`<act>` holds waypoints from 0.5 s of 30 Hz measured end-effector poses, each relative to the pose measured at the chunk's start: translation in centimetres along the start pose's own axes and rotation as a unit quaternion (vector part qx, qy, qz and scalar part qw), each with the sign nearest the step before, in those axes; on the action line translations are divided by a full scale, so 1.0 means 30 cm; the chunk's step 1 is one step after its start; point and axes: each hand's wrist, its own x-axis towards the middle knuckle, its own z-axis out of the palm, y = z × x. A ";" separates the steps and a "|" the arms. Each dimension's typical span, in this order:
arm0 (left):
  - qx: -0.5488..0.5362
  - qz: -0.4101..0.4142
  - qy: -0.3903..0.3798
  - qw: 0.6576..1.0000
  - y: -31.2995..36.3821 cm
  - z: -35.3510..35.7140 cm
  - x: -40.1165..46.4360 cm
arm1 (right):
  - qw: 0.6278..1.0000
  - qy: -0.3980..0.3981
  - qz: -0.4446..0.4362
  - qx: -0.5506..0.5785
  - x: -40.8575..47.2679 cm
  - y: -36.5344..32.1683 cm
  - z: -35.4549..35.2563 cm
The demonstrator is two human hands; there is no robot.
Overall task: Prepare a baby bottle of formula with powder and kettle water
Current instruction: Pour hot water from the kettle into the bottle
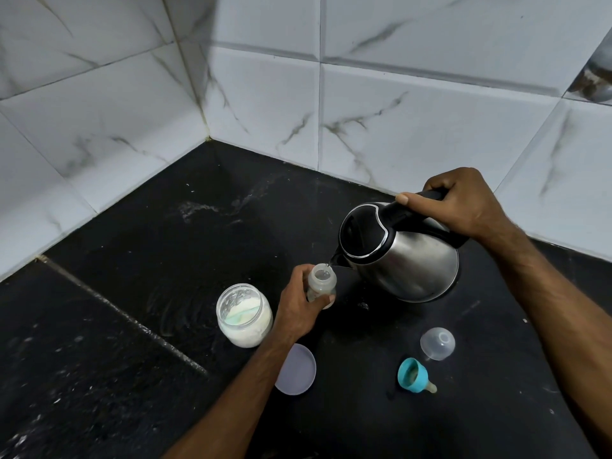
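- The jar (244, 314) of powder stood open on the dark bench (99, 326), left of the hands, with what looked like a scoop lying in the powder; being a wide, probably light jar, it would be best taken round its body.
- The left hand (296, 308) held the bottle (320, 285) upright just right of the jar, fingers (331, 298) and thumb curled round its lower body, the neck left free. The bottle looked small, light and smooth (likely slippery once wet, and warm if the water was hot), so a low grip round the body suited it. Whether its base sat on the bench could not be told.
- The jar's lid (298, 369) lay flat on the bench below the left wrist.
- The kettle (397, 253) was tipped left, its spout just over the bottle's mouth, a thin stream of water showing. It was steel, rigid, probably heavy and hot on the shell; only the black handle was safe to hold.
- The right hand (453, 207) gripped that handle, fingers wrapped fully round, thumb along the top.
- The teal teat ring (414, 376) and clear cap (437, 343) lay apart on the bench, nearer the person.
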 end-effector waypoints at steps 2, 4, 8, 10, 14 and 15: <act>0.003 0.001 0.000 1.000 -0.005 0.000 0.002 | 1.000 0.000 -0.001 0.001 0.000 -0.001 -0.001; 0.003 0.000 0.000 1.000 -0.005 0.001 0.003 | 1.000 -0.002 0.000 0.002 -0.001 0.001 0.000; 0.000 -0.005 -0.005 1.000 0.001 -0.002 0.002 | 1.000 -0.002 0.002 0.004 0.000 0.003 0.002; 0.000 -0.005 -0.006 1.000 0.002 -0.003 0.001 | 1.000 -0.002 0.003 0.003 0.002 0.002 0.000; -0.003 -0.004 -0.007 1.000 0.003 -0.003 -0.001 | 1.000 -0.002 0.003 0.003 0.001 -0.001 0.001; -0.005 -0.004 -0.006 1.000 0.004 -0.003 -0.001 | 1.000 -0.001 0.003 0.003 0.001 -0.002 0.000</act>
